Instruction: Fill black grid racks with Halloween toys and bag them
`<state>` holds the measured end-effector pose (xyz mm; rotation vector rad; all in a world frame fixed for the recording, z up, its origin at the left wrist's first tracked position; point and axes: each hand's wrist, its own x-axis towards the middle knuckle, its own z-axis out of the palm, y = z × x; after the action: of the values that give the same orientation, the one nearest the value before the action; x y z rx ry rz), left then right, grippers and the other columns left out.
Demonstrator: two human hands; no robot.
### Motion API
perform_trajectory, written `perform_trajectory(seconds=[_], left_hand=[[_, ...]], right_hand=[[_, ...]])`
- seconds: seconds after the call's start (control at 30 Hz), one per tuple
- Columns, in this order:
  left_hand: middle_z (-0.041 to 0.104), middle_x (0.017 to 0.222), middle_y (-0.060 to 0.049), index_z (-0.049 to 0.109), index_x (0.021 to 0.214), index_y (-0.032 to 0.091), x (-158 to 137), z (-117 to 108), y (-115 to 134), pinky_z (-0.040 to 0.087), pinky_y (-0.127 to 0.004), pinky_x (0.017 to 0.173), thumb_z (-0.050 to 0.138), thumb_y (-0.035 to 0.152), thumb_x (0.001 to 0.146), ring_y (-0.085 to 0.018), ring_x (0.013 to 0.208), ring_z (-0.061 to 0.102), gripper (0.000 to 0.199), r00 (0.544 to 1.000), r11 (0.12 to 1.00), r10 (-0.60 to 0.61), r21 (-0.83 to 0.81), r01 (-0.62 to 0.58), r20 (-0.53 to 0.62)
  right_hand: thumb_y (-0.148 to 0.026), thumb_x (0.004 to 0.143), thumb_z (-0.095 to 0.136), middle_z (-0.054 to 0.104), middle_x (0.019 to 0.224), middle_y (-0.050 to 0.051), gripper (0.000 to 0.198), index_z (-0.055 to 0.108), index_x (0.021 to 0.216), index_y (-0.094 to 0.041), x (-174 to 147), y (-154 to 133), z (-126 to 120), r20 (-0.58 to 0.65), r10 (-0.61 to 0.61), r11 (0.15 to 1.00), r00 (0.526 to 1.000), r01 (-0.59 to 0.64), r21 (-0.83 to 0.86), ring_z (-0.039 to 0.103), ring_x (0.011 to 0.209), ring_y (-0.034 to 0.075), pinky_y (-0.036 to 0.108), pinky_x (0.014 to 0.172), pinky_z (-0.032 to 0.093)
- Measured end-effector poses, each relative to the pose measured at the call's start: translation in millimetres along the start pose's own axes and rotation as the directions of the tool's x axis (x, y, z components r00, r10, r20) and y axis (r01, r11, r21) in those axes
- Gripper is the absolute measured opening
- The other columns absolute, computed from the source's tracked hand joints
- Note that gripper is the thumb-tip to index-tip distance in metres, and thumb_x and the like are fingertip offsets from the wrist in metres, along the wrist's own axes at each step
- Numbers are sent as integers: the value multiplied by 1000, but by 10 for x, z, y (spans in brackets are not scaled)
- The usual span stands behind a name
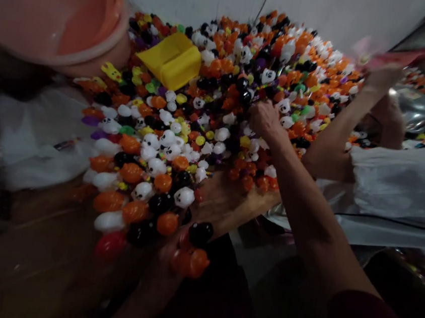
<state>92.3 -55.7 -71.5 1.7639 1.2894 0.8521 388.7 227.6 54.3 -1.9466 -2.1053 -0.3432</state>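
My left hand [170, 255], dim at the bottom, is closed around a few small plastic figures; an orange figure [196, 263] and a black figure [200, 233] stick out past its fingers. Further out, my right hand [265, 119] reaches into the pile with curled fingers, right beside a shiny black figure [246, 96]. Whatever its fingertips pinch is hidden. Around both hands spreads a heap of small figures [202, 143] in orange, white, black, yellow, green and purple, several with printed faces. Rows of larger-looking white and orange figures [134, 211] lie left of my left hand.
A yellow scoop [175, 64] rests on the heap. Behind it at left stands a pink plastic tub [90, 57]. The wooden tabletop [227, 201] shows at the front edge. At right, another person's hand [386, 78] is near a pink item [409, 57].
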Motion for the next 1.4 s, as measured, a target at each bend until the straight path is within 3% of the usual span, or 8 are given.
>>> perform_trajectory(seconds=[0.2, 0.37, 0.47, 0.67, 0.87, 1.03, 1.17, 1.4], left_hand=[[61, 145, -15, 67, 128, 16, -86, -140, 228, 43, -42, 120, 36, 44, 103, -28, 138, 55, 49, 986, 982, 131, -150, -115, 104], [70, 131, -11, 68, 125, 18, -351, -151, 126, 48, -39, 117, 42, 28, 105, -22, 135, 59, 34, 917, 912, 376, -228, -341, 133], [70, 131, -12, 67, 125, 17, -449, -184, 43, 49, -42, 116, 40, 26, 106, -23, 136, 58, 34, 909, 904, 408, -172, -390, 82], [67, 136, -11, 68, 127, 18, -304, -285, -43, 47, -43, 119, 37, 34, 107, -26, 134, 59, 41, 929, 929, 369, -47, -367, 37], [67, 137, -11, 69, 129, 17, -232, -222, -217, 43, -42, 122, 30, 41, 107, -27, 137, 56, 51, 931, 930, 366, -25, -366, -3], [66, 139, -8, 66, 133, 20, -241, -317, -240, 42, -39, 123, 41, 24, 104, -22, 138, 55, 38, 916, 924, 376, 13, -382, 138], [69, 135, -7, 67, 131, 21, -227, -357, -286, 44, -37, 121, 46, 23, 102, -23, 134, 59, 36, 927, 931, 364, -23, -363, 96], [72, 129, -6, 71, 126, 23, -240, -296, -434, 49, -36, 117, 47, 30, 102, -23, 124, 67, 34, 955, 952, 285, -146, -271, 88]], right_hand=[[-18, 85, 61, 72, 98, 11, 12, 65, 96, -17, -959, -323, -374, -96, 4, 979, 995, 16, 204, 62, 92, 24, 42, 88, 49], [-17, 80, 63, 68, 85, 4, 10, 64, 89, -20, -2290, -664, -97, 115, 31, 831, 993, -90, 549, 59, 74, 18, 31, 71, 47], [-17, 80, 59, 66, 87, 6, 6, 64, 84, -18, -2650, -841, 107, 202, 20, 787, 979, -140, 602, 57, 76, 18, 30, 69, 44], [-17, 78, 56, 61, 80, 4, 5, 60, 79, -19, -2556, -946, 192, 288, 31, 794, 957, -199, 574, 50, 71, 17, 30, 67, 37], [-23, 87, 56, 65, 84, 6, 8, 62, 83, -18, -2624, -829, 83, 211, -98, 725, 973, -75, 684, 54, 75, 18, 31, 71, 44], [-36, 94, 61, 70, 84, 3, 19, 70, 95, -20, -2722, -1171, 123, 147, -16, 444, 989, -124, 887, 61, 75, 16, 29, 70, 51], [-42, 91, 67, 72, 83, 2, 23, 73, 88, -20, -2733, -1512, 304, 139, 85, 239, 987, -155, 958, 66, 76, 17, 29, 70, 53], [-31, 95, 59, 70, 78, 5, 20, 69, 83, -20, -2745, -1562, 428, -90, -22, 557, 996, 87, 826, 64, 73, 19, 32, 71, 55]])
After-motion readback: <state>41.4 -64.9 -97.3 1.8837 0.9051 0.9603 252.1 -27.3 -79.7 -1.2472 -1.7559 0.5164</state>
